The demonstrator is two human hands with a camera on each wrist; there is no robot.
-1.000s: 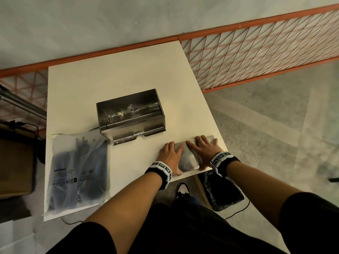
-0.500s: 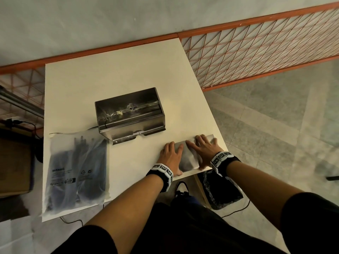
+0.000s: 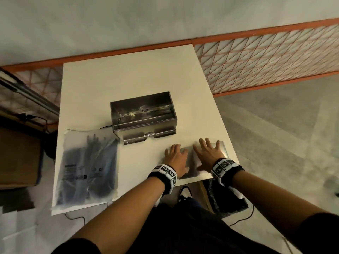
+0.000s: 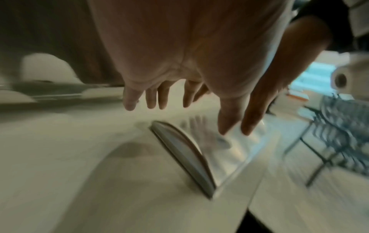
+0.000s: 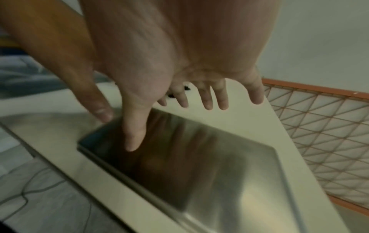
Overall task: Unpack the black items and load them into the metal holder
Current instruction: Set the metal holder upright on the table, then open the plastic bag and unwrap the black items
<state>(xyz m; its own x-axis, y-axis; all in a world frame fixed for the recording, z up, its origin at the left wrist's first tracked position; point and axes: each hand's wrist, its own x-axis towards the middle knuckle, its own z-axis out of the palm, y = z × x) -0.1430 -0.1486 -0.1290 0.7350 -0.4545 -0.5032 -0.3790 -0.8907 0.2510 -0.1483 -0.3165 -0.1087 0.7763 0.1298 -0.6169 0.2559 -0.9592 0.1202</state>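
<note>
Black items (image 3: 88, 167): in a sealed clear plastic bag (image 3: 73, 143), lying flat at lower left of the head frame on the table (image 3: 146, 70), bag's near edge overhanging the table edge. Shapes look like gloves, fingers pointing to the far side; can't confirm through the film.

Metal holder (image 3: 144, 116): centre of the frame, open top, nothing loaded inside that I can make out. Its near left corner is just beside the bag's upper right corner; whether they touch I can't tell.

Metal plate (image 3: 190, 162): flat, reflective, at the table's near right corner, lower right of centre, apart from the holder.

Left hand (image 3: 175, 159): fingers straight and spread, palm down over the plate's left edge. The left wrist view shows the left hand (image 4: 179, 63) raised off the surface, holding nothing.

Right hand (image 3: 208, 154): fingers splayed wide, palm down over the plate's middle. In the right wrist view the right hand (image 5: 175, 71) is above the plate (image 5: 229, 173), thumb tip close to it; contact unclear due to blur. Holding nothing.

Outward: orange mesh fence (image 3: 266, 57) upper right, cardboard box (image 3: 16, 158) left edge, black bag (image 3: 225, 197) on the floor under the table's near right corner.
</note>
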